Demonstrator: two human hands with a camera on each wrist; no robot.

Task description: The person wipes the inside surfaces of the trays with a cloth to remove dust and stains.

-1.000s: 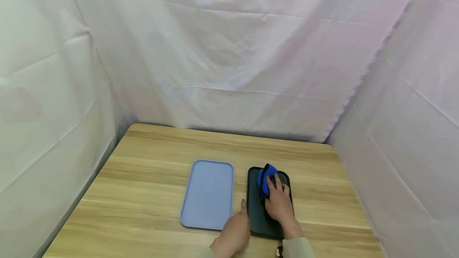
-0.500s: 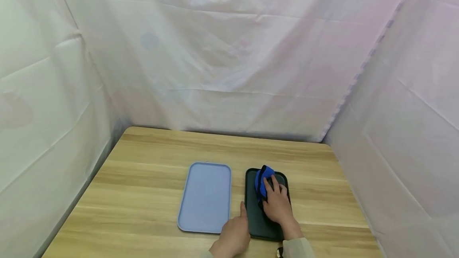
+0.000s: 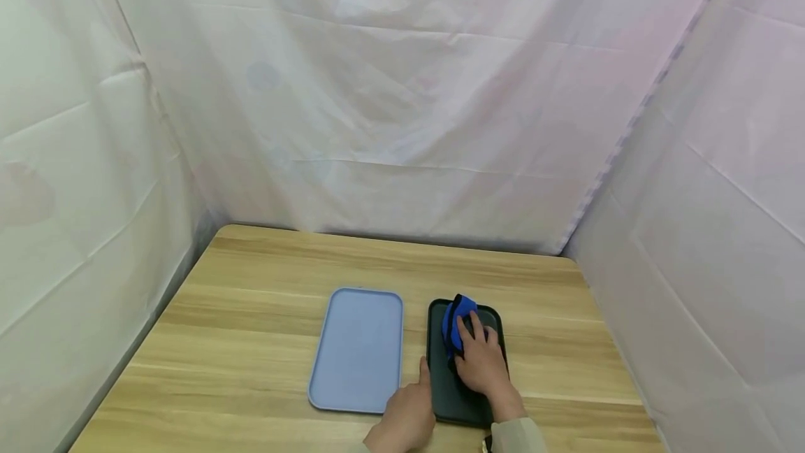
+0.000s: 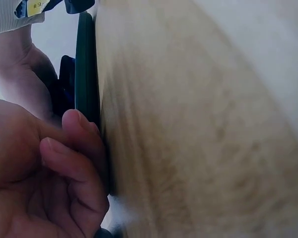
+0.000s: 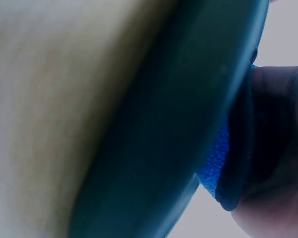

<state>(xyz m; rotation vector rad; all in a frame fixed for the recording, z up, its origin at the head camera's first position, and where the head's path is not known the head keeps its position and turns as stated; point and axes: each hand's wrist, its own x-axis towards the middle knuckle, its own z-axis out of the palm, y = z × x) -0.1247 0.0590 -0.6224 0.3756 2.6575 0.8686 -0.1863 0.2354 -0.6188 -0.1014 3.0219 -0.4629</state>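
A dark green tray [image 3: 462, 393] lies on the wooden table. On its upper part sits a folded blue cloth [image 3: 454, 324] with black edging. My right hand [image 3: 484, 365] grips the cloth and presses it onto the tray, fingers spread over the top. In the right wrist view, part of the blue cloth [image 5: 216, 158] shows between the tray rim and the fingers. My left hand [image 3: 410, 412] rests at the tray's left side, one straight finger along the rim. Seen from the left wrist, its other fingers [image 4: 74, 166] bend loosely towards the palm beside the tray wall.
A light blue tray [image 3: 358, 351] lies flat to the left of the green one, with a narrow strip of table between them. White sheets [image 3: 390, 89] hang behind and on both sides of the table [image 3: 251, 313].
The camera view has shifted slightly. My right hand and the cloth have slid a little to the left on the green tray. The left hand stays at the rim.
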